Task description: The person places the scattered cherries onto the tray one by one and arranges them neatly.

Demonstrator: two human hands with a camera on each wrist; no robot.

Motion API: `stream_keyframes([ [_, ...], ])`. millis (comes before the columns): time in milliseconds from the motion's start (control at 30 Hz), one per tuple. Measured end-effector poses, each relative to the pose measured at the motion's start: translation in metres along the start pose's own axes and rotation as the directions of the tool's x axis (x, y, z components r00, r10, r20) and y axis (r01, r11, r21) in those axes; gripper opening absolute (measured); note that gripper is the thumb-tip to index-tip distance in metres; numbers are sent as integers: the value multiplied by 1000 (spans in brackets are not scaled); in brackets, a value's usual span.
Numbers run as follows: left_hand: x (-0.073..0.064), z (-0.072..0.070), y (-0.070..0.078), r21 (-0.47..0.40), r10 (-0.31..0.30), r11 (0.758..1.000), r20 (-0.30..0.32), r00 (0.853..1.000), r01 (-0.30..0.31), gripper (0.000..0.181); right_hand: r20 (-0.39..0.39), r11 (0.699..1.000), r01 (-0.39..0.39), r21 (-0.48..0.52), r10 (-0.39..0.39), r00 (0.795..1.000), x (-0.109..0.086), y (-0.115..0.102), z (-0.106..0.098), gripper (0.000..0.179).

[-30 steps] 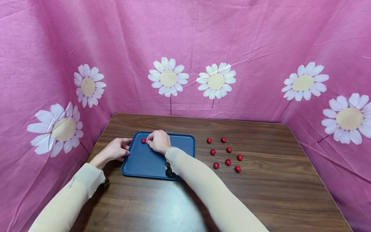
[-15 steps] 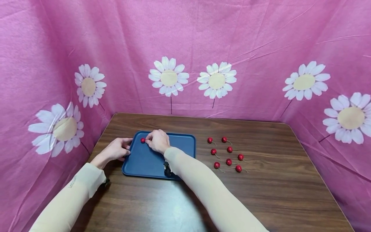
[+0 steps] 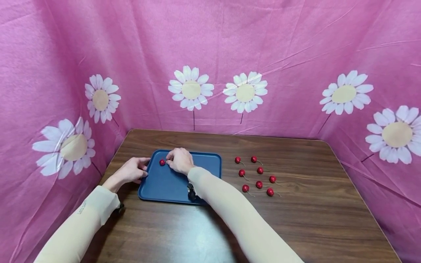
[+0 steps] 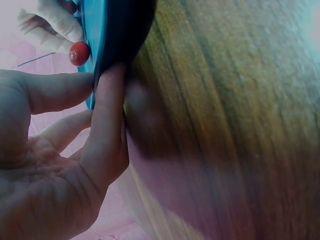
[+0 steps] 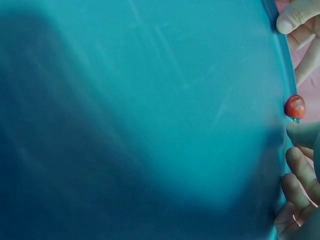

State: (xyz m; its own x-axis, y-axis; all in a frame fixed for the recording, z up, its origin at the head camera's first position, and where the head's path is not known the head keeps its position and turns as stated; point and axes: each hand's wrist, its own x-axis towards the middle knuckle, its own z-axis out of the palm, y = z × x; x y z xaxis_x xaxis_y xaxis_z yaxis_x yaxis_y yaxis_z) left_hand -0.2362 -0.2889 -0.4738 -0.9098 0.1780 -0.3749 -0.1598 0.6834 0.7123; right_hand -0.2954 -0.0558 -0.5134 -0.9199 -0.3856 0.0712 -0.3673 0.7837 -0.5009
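Note:
My left hand grips the left rim of a dark blue rectangular tray; in the left wrist view its thumb lies on the upper side and fingers reach underneath. Over the tray's far left part, my right hand pinches the stem of a glossy red cherry. That cherry hangs at the fingertips in the left wrist view, its thin dark stem poking out past them. A second red cherry peeks out behind the right hand there; in the head view the hand hides it.
Several red cherries with stems lie spread on the brown wooden table right of the tray. A pink curtain with printed daisies surrounds the table's back and sides.
The cherry at the right fingertips has shifted slightly toward the near side, and a bit of its stem now shows beside the fingers. The left hand and the tray stay in place.

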Motion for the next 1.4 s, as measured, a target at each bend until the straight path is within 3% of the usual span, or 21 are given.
stream_keyframes([
  [367,0,0,2,23,-17,1000,9,1000,17,76,39,988,108,109,-113,993,-11,1,-30,21],
  [733,-1,-1,-1,19,-10,1000,10,1000,10,77,91,946,233,227,-259,962,-38,11,-72,32],
  [1100,0,0,1,4,45,999,25,999,-45,77,17,917,319,242,-332,943,-69,41,-116,29],
  [1400,0,-1,-1,5,38,999,31,999,-38,78,-49,920,307,245,-305,951,-96,79,-149,30],
])
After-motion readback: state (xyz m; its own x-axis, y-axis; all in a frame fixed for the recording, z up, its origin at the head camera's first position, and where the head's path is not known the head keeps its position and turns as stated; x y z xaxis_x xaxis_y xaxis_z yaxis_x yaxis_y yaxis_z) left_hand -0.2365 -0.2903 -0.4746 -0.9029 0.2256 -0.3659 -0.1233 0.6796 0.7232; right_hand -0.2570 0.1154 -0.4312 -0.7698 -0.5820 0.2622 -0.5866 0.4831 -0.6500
